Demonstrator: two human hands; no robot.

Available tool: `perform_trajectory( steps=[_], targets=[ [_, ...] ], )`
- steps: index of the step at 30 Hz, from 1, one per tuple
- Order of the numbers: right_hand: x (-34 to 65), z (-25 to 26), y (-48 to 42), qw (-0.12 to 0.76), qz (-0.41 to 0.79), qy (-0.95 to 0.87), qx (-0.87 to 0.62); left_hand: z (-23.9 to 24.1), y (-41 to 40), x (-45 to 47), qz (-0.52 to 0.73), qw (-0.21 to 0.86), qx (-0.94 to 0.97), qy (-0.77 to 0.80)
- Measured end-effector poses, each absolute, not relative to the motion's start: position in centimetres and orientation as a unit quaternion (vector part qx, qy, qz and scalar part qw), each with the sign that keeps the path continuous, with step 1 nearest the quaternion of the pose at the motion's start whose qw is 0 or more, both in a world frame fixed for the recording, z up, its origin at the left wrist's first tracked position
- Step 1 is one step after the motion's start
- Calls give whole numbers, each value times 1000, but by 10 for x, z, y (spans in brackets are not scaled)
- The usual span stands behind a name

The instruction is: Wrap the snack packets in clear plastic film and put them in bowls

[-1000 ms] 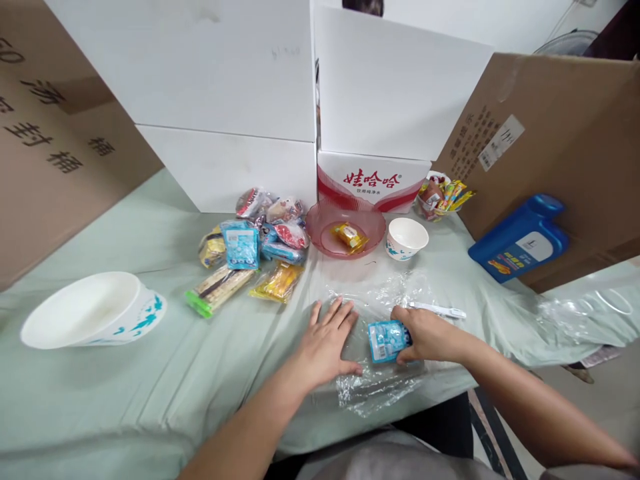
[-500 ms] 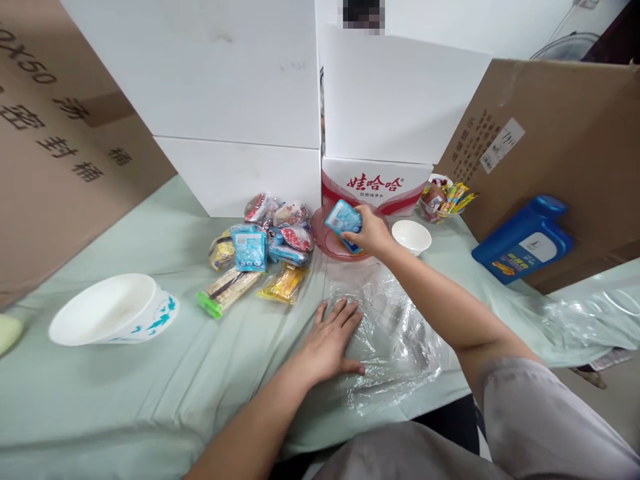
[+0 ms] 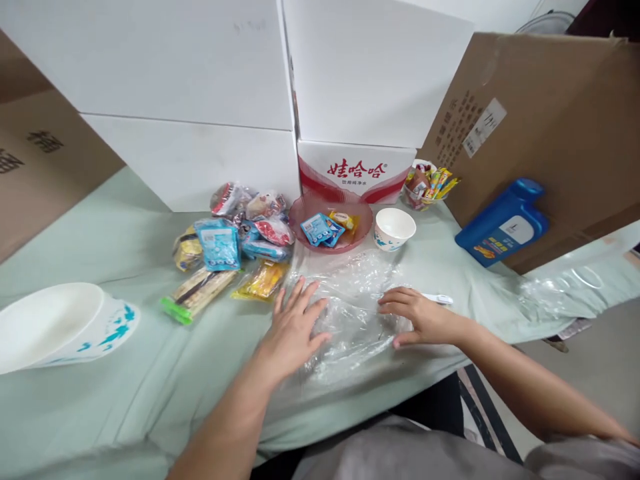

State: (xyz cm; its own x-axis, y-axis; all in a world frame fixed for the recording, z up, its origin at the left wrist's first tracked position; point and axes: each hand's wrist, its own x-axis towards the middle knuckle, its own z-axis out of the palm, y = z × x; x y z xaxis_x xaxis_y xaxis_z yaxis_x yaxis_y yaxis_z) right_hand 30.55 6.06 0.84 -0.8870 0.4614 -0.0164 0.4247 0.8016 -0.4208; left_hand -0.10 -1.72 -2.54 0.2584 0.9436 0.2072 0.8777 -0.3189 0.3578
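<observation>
A clear plastic bag [image 3: 350,313] lies crumpled on the green cloth in front of me. My left hand [image 3: 295,330] rests at its left edge, fingers spread and holding nothing. Over the bag's right side is my right hand [image 3: 417,319], fingers apart and slightly curled, with nothing in them. Behind the bag, a pink translucent bowl [image 3: 367,233] holds blue snack packets [image 3: 317,229] and a yellow packet [image 3: 344,220]. To the left sits a pile of wrapped snacks, with a blue packet [image 3: 219,247], a green-ended pack [image 3: 200,293] and a yellow pack [image 3: 261,280] in front.
A small white paper cup [image 3: 395,230] stands right of the pink bowl, and a large white paper bowl [image 3: 107,330] at left. A white stick-like item [image 3: 439,299] lies beyond my right hand. A blue bottle [image 3: 503,223] leans against a cardboard box [image 3: 560,133]. White boxes [image 3: 200,163] line the back.
My right hand has let go of the blue packet, now in the pink bowl, and moved back to the plastic bag. The left hand stays near the bag. The view has shifted.
</observation>
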Motion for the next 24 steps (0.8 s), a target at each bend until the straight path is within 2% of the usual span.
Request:
perform_trajectory(
  steps=[2, 4, 6, 8, 13, 17, 22, 24],
  targets=[
    [329, 4, 50, 26, 195, -944, -266, -19, -19, 3, 254, 101, 791, 547],
    [343, -1, 41, 25, 178, -940, -289, -11, -22, 11, 269, 178, 812, 486],
    [350, -5, 32, 42, 172, -935, -306, -6, -28, 19, 220, 271, 837, 420],
    [352, -7, 24, 67, 182, -929, -316, -5, -34, 28, 154, 317, 848, 396],
    [355, -3, 18, 125, 232, -912, -313, -7, -41, 35, 92, 299, 849, 426],
    [380, -10, 36, 199, 148, -891, -380, 0, -40, 30, 94, 319, 848, 413],
    [410, -23, 51, 212, 28, -859, -464, 5, -39, 27, 110, 331, 844, 408],
    [406, -21, 45, 230, 32, -850, -473, 4, -39, 27, 118, 334, 843, 404]
  ],
)
